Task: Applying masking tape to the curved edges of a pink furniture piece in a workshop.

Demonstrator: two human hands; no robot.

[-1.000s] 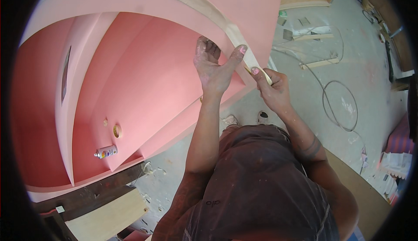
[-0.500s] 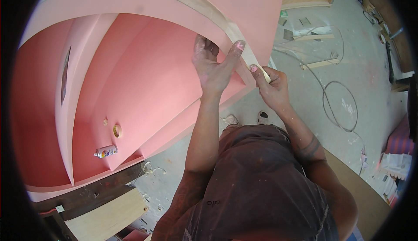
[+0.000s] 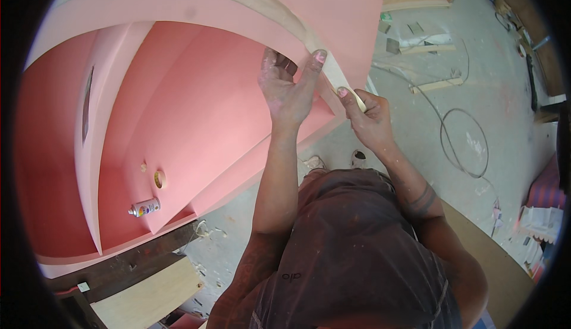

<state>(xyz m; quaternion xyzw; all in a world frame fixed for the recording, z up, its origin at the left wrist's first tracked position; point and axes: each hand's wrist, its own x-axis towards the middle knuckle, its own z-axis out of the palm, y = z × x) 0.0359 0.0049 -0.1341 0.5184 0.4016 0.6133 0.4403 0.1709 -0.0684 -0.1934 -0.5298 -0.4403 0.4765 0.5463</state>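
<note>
A large pink-painted curved cabinet piece has an arched rim point(image 3: 196, 11) running toward me. A pale strip of masking tape point(image 3: 334, 72) follows the rim's outer side, joining crinkled masking film point(image 3: 262, 0) further up. My left hand point(image 3: 286, 96) is closed over the rim near its right end, with the thumb on the tape side and the fingers curled inside the opening. Just right of it, my right hand point(image 3: 373, 121) pinches the tape's near end between thumb and fingers. Pink paint marks both thumbnails.
Inside the pink piece lie a spray can point(image 3: 144, 207) and a tape roll point(image 3: 160, 179). A dark beam point(image 3: 134, 260) and a pale board point(image 3: 148, 293) are at the lower left. On the right, a looped cable point(image 3: 464, 144) and wooden strips point(image 3: 437, 85) lie on the floor.
Both hands have shifted slightly to the left in view, along with the rim's near end. Their holds on the rim and tape look the same.
</note>
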